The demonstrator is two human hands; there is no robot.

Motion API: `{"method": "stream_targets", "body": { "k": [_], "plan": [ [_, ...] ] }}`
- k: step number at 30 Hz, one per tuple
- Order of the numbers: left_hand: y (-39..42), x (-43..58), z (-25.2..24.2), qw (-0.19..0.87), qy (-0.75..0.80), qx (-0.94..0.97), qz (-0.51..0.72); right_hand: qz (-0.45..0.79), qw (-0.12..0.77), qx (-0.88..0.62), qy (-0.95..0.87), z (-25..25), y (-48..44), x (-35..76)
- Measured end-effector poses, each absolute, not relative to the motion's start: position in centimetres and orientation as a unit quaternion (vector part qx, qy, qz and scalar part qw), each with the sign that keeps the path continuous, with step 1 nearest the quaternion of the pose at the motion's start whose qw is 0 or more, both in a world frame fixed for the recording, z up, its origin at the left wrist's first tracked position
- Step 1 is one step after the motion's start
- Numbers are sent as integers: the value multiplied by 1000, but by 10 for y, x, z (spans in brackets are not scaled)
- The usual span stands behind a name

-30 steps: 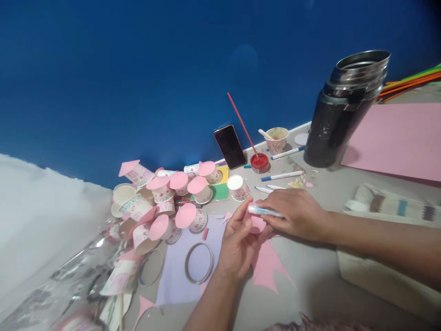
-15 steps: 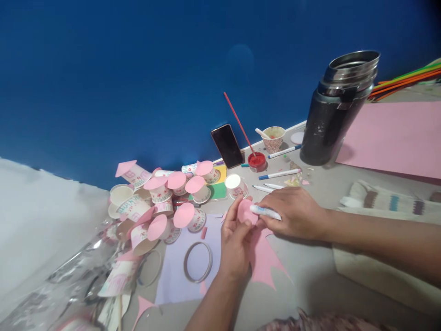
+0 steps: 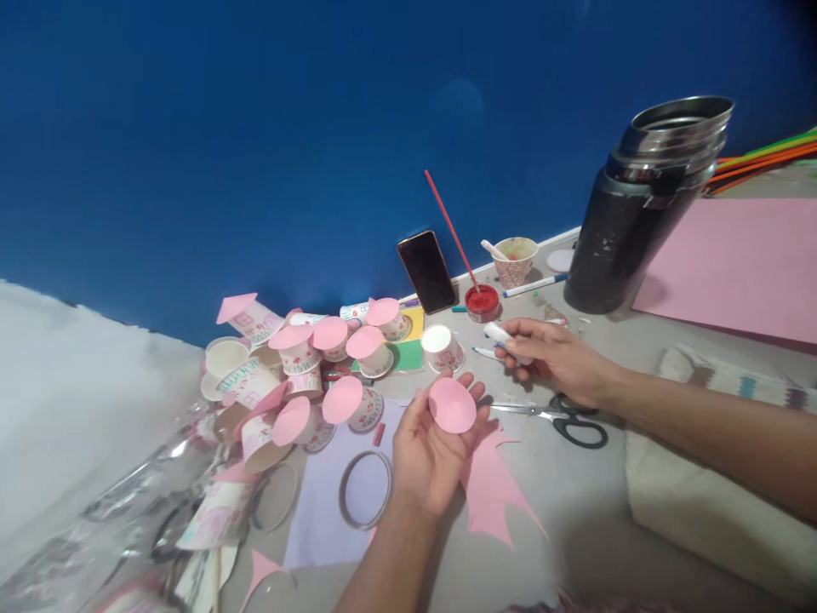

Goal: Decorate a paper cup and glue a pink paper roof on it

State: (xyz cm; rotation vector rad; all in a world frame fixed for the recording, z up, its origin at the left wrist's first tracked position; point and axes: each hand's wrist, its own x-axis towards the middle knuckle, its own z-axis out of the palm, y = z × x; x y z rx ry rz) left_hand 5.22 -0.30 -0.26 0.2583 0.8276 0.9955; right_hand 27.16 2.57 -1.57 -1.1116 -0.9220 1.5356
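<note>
A round pink paper cone [image 3: 453, 405] lies on the fingers of my left hand [image 3: 431, 460], palm up, with the thumb by its left edge. Off to the right, my right hand [image 3: 552, 353] grips a small white glue tube [image 3: 504, 340] between thumb and fingers, apart from the cone. Just beyond my left hand an upside-down paper cup [image 3: 442, 348] shows its white base. Black-handled scissors [image 3: 574, 423] lie under and in front of my right hand. Beside my left wrist is a cut pink paper scrap [image 3: 494, 494].
At left stand several decorated cups with pink paper tops [image 3: 367, 345]. A tape ring [image 3: 343, 494] lies on lilac paper [image 3: 312, 528]. A phone [image 3: 426, 272] leans against the blue wall near a red paint pot [image 3: 482, 305]. A black flask [image 3: 619, 230] stands at right.
My right hand has drawn the glue tube away from the pink paper, up and right, uncovering the scissors. My left hand has opened out flatter beneath the pink paper.
</note>
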Motion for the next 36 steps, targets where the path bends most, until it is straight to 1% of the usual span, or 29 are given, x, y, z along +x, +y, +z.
{"method": "stream_targets", "body": {
  "k": [3, 7, 10, 13, 16, 19, 20, 21, 22, 24, 25, 26, 27, 31, 36],
  "plan": [
    [1, 46, 5, 775, 377, 132, 490, 659, 496, -455, -337, -15, 29, 274],
    [11, 36, 20, 719, 387, 161, 554, 649, 505, -459, -338, -16, 34, 276],
    [15, 35, 24, 699, 420, 195, 545, 636, 515, -461, -342, -15, 37, 278],
    [14, 39, 20, 659, 448, 286, 532, 619, 517, -470, -360, -12, 37, 280],
    [9, 43, 16, 651, 484, 359, 461, 607, 510, -479, -378, -8, 36, 281],
    [5, 38, 19, 661, 530, 426, 318, 590, 497, -489, -407, -4, 33, 282],
    [4, 35, 23, 636, 546, 470, 276, 581, 488, -496, -422, -3, 33, 282],
    [3, 31, 28, 585, 570, 521, 247, 572, 478, -504, -436, -2, 32, 282],
    [4, 27, 33, 511, 600, 570, 233, 564, 468, -511, -449, -2, 31, 283],
    [7, 20, 42, 337, 659, 628, 239, 549, 452, -524, -469, -1, 30, 283],
    [11, 19, 44, 270, 678, 634, 256, 542, 449, -529, -475, -2, 30, 283],
    [16, 19, 45, 235, 685, 635, 271, 536, 448, -532, -479, -2, 30, 283],
    [21, 21, 43, 232, 676, 637, 288, 529, 449, -536, -481, -3, 30, 283],
    [50, 40, 16, 318, 621, 646, 310, 515, 470, -535, -476, -7, 33, 283],
    [70, 59, -18, 306, 605, 615, 402, 510, 491, -527, -471, -8, 35, 283]
  ]
}}
